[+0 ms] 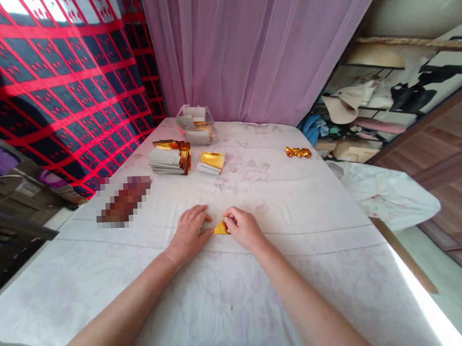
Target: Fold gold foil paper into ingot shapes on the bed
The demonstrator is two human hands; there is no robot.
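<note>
A small piece of gold foil paper (220,228), folded to a point at the top, lies on the bed between my two hands. My right hand (242,227) pinches its right edge with thumb and fingers. On the other side, my left hand (190,229) rests flat on the sheet with its fingers stretched out. Its thumb tip touches the left corner of the paper. Farther back sit a small stack of gold paper (211,163) and a taller stack (171,157), both showing grey undersides.
A clear plastic bag (196,125) with more paper stands near the purple curtain (227,52). Folded gold pieces (298,152) lie at the far right of the bed sheet (311,205). A blurred-out reddish item (124,202) lies on the left. A shelf (384,112) stands to the right.
</note>
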